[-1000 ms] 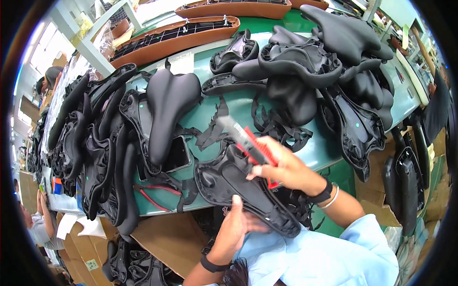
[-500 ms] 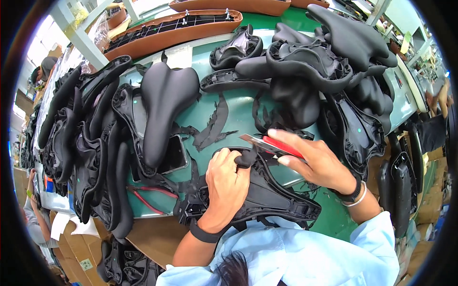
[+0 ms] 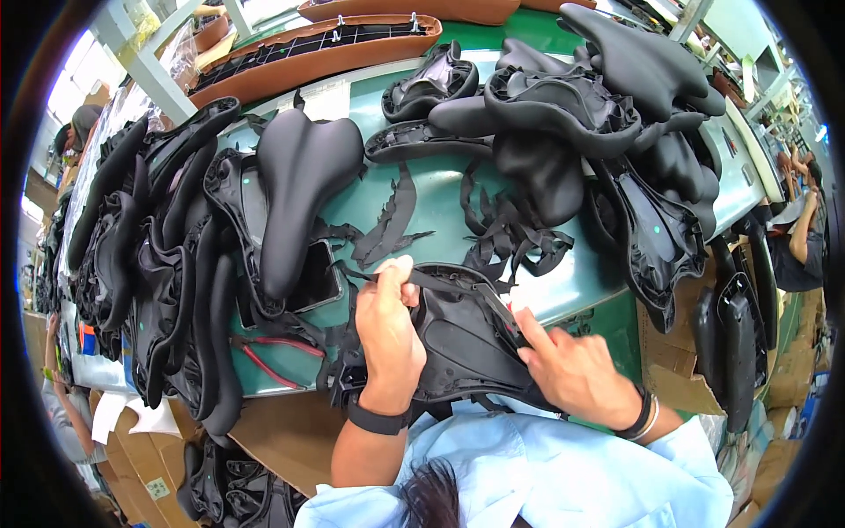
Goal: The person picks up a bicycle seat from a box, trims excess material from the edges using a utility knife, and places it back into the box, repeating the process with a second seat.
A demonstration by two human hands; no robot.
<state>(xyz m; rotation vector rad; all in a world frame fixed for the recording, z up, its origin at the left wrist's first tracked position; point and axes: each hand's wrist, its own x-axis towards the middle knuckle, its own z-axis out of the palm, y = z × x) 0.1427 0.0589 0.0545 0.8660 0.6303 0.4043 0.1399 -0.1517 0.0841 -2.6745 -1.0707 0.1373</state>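
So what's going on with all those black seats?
A black bike seat lies underside up in front of a person. The person's left hand pinches a thin black strip at the seat's wide end. The right hand holds a red cutter, mostly hidden, by the seat's rim. More black seats sit on the green table, on both sides.

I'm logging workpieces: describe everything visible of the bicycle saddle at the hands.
The bicycle saddle is black, underside up, with a plastic-looking base and raised contours. It lies at the near edge of the green table, wide end by the left hand, nose toward lower right, partly hidden by the right hand. A black strip, pinched by the left hand, runs along its far edge.
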